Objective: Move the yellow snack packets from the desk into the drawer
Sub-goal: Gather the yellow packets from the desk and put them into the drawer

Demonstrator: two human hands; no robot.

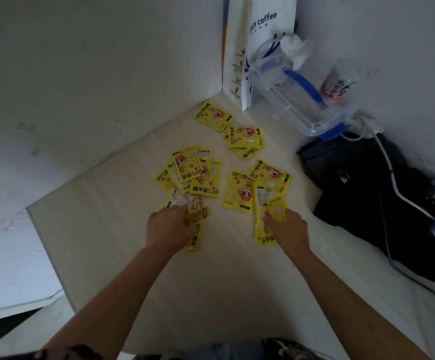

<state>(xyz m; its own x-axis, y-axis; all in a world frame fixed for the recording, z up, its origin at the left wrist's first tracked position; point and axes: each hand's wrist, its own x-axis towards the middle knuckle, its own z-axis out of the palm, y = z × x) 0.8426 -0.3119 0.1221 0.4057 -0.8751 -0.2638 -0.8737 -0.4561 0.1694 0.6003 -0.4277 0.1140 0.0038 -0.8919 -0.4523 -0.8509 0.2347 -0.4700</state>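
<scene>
Across the pale bench (123, 242) most flat yellow foil packets (203, 178) remain scattered, my left hand (169, 227) and right hand (286, 229) each grasping some.

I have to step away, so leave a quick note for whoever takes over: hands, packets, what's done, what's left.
Left hand: closed on a few yellow packets at the near edge of the pile.
Right hand: gripping more packets.
Still loose on the desk: a middle cluster, a right cluster, and two small groups farther back.
The drawer is not in view, so nothing seen stowed.
Left: carry both handfuls to the drawer, then collect the rest.
</scene>
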